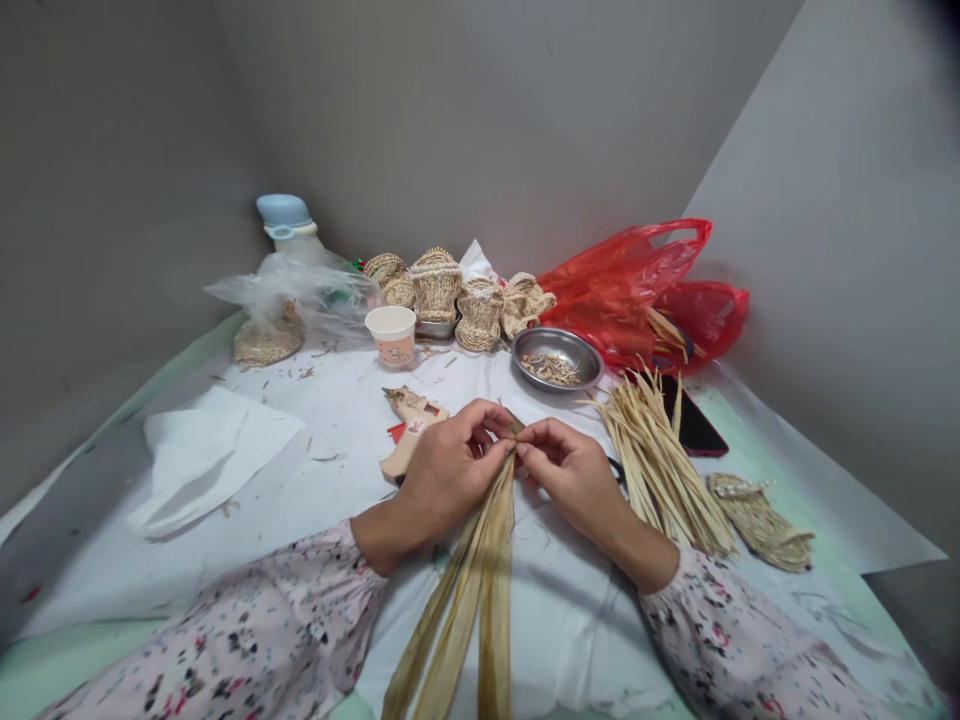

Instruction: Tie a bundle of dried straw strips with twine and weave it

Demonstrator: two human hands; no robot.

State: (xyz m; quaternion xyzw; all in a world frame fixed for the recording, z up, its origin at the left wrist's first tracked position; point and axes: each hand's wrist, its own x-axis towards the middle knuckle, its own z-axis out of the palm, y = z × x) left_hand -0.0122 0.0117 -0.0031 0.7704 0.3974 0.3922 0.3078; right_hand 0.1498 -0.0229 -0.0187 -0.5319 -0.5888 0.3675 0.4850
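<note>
Several long, flat, dried straw strips (493,590) hang down towards me, bunched at their upper end. My left hand (454,465) pinches that bunched end between thumb and fingers. From the other side my right hand (574,475) pinches the same end, its fingertips touching those of the left. A short darker tip sticks out just beyond the fingers. Beside my left hand lies a beige glue gun (411,432), partly covered by the hand. A dark loop, perhaps a scissors handle (617,470), shows behind my right hand.
At right lie a straw bundle (652,460), a phone (701,425) and a woven piece (765,520). Farther back are a metal bowl (559,342) of scraps, a paper cup (392,335), woven pieces (436,285), red bags (637,280) and a bottle (285,215). White paper (210,455) lies left.
</note>
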